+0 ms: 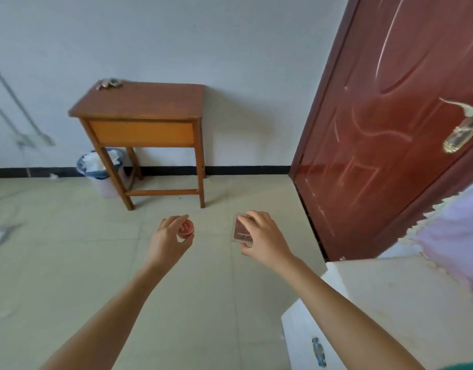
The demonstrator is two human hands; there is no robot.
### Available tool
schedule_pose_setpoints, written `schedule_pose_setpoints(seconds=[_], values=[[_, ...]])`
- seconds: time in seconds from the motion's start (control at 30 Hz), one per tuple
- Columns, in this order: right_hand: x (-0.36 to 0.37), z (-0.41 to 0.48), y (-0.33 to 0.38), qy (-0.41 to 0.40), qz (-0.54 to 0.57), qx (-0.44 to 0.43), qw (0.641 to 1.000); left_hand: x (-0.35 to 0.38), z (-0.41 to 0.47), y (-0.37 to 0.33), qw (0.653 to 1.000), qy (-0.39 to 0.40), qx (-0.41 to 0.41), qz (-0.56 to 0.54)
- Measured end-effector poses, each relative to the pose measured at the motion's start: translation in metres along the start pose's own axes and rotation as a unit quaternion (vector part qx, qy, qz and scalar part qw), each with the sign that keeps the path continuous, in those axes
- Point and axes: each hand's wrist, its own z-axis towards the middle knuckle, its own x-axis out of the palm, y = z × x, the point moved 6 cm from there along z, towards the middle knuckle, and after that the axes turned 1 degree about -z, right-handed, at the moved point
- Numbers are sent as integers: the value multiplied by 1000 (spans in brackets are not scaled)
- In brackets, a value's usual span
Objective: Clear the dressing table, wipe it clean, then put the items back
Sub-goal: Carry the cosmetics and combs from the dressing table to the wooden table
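My left fingers (179, 219) pinch the red jar (186, 228), right fingers (254, 218) grip a flat case (242, 233), perhaps a compact; I'd set both gently on the worktop (144, 105).

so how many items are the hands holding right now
2: a small round red jar in the left hand, and a flat brown rectangular case in the right hand. Anything smaller behind them would be hidden.

The left hand (169, 238) is covering half the red jar (186, 228), the right hand (264, 236) is hiding one edge of the brown case (240, 231) (lettering too small to read), and the heap (109, 83) on the table (150, 102) is blurring past naming.
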Motion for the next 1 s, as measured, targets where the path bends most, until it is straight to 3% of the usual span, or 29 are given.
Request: schedule_pose_setpoints(seconds=[0.27,0.43,0.77,1.0], values=[[41,57,220,-18,84,-61,994,-221,-52,114,993,-108,-42,-4],[49,89,315,-7,94,-108,990,-314,-71,154,984,-168,-64,14],[33,167,381,-34,65,-173,982,-396,-28,178,972,-229,-40,12],[47,272,423,-65,63,-248,965,-442,48,224,971,-231,-44,44]])
